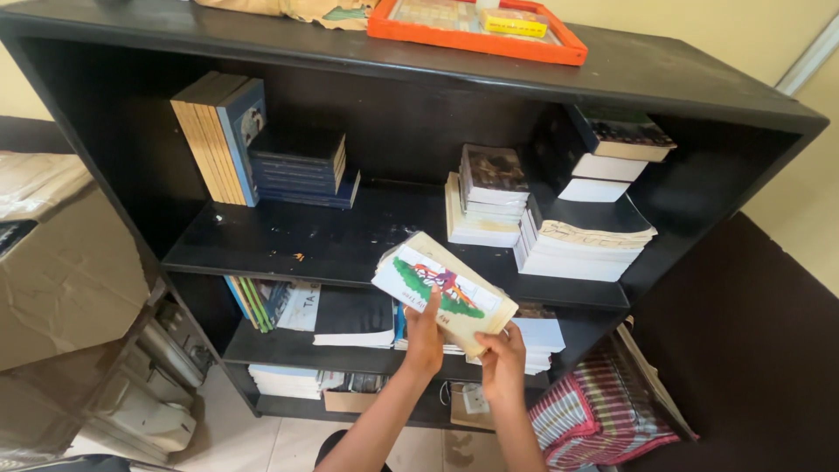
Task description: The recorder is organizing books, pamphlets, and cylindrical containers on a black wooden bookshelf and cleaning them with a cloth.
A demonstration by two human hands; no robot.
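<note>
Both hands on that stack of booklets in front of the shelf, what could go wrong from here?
1. The left hand and right hand grip the booklets only at their lower edge, and the stack is tilted and fanned, so loose ones may slide out.
2. The book piles on the middle shelf sit unevenly; a nudge could topple them.

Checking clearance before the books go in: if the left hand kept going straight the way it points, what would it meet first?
The left hand, gripping the stack of thin books, points up toward the middle shelf. It would likely meet that shelf's front edge or bare board first; depth is unclear.
</note>
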